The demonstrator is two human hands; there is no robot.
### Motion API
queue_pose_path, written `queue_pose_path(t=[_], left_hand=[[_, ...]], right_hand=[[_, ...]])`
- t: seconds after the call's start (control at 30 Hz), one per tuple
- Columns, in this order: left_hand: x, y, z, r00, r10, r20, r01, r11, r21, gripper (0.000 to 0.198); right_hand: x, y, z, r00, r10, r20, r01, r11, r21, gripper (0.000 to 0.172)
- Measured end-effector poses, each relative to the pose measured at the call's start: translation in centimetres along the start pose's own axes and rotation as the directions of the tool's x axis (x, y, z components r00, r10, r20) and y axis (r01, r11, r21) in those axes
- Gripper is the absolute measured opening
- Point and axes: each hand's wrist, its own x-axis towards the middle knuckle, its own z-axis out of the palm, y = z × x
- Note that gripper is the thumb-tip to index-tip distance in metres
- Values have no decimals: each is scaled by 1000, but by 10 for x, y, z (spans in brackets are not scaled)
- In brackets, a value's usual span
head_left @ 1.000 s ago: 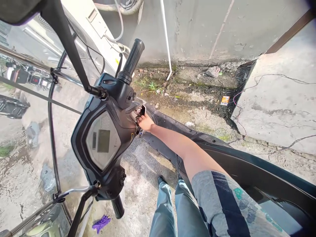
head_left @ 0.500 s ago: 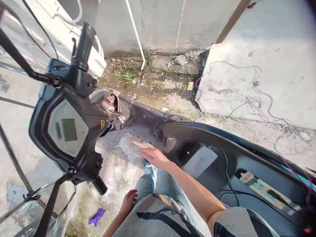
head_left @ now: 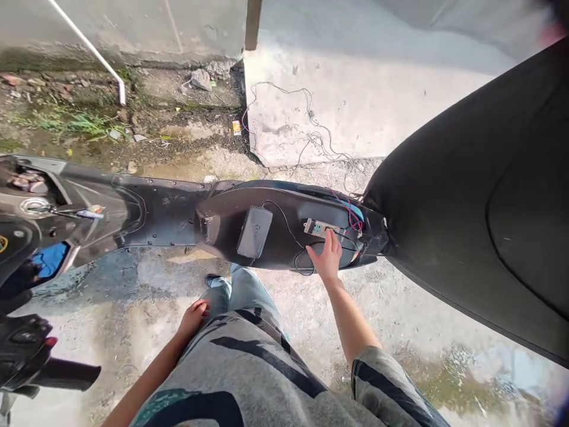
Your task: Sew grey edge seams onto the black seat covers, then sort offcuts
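Observation:
My right hand (head_left: pixel 328 255) reaches into the scooter's open under-seat compartment (head_left: pixel 222 237). Its fingertips are at the edge of a power strip (head_left: pixel 316 228), with the thumb stretched apart from the fingers; no firm hold shows. A black cable (head_left: pixel 297 271) loops beside the thumb. Left of the hand lies a dark grey charger box (head_left: pixel 255 232) with a cable leaving its top. My left hand (head_left: pixel 193 315) hangs beside my thigh, fingers loosely curled and nothing visible in them.
The raised black seat (head_left: pixel 480 201) stands at the right. A key (head_left: pixel 89 212) hangs at the ignition on the left, above a handlebar grip (head_left: pixel 66 373). Thin tangled wires (head_left: pixel 320 139) lie on the concrete beyond the scooter. A white pipe (head_left: pixel 91 50) runs down the wall.
The view has swung right, from the handlebars to the seat compartment. My right hand has moved from beside the footboard to the power strip. The left hand still hangs by my leg.

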Motion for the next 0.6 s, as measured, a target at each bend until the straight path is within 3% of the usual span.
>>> queue_pose_path(t=[0.07, 0.17, 0.2, 0.27, 0.3, 0.33, 0.4, 0.43, 0.5, 0.6], left_hand=[[-3, 1, -1, 1000, -4, 6, 4, 999, 36, 47], [-7, 3, -2, 1000, -10, 22, 8, 995, 96, 50], [-8, 4, -3, 1000, -12, 26, 9, 993, 118, 50], [-8, 6, -3, 999, -14, 35, 8, 986, 165, 52], [-8, 7, -4, 999, -11, 42, 3, 982, 189, 53], [-7, 8, -4, 999, -5, 51, -6, 977, 213, 53], [-4, 10, -2, 998, 12, 68, -29, 965, 261, 52], [-3, 11, 0, 997, 18, 75, -39, 958, 285, 51], [1, 14, 9, 996, 35, 86, -62, 942, 330, 48], [7, 25, 33, 989, 106, 104, -139, 910, 391, 44]], right_hand=[[-22, 0, 0, 998, -52, -44, 50, 998, -43, 66], [-51, -6, -3, 973, -228, 42, 227, 974, 21, 38], [-55, -3, -5, 970, -235, 61, 233, 972, 28, 36], [-50, 15, -10, 999, -44, 6, 44, 999, -24, 51], [-43, 28, -12, 991, 129, -48, -130, 991, -33, 67], [-35, 42, -12, 950, 303, -71, -304, 952, -13, 83], [-21, 58, -6, 869, 492, 56, -495, 867, 53, 100], [-19, 57, 1, 855, 495, 154, -509, 858, 67, 101], [-23, 33, 19, 863, 417, 284, -450, 891, 57, 96], [-46, -33, 45, 880, 402, 252, -424, 905, 39, 83]])
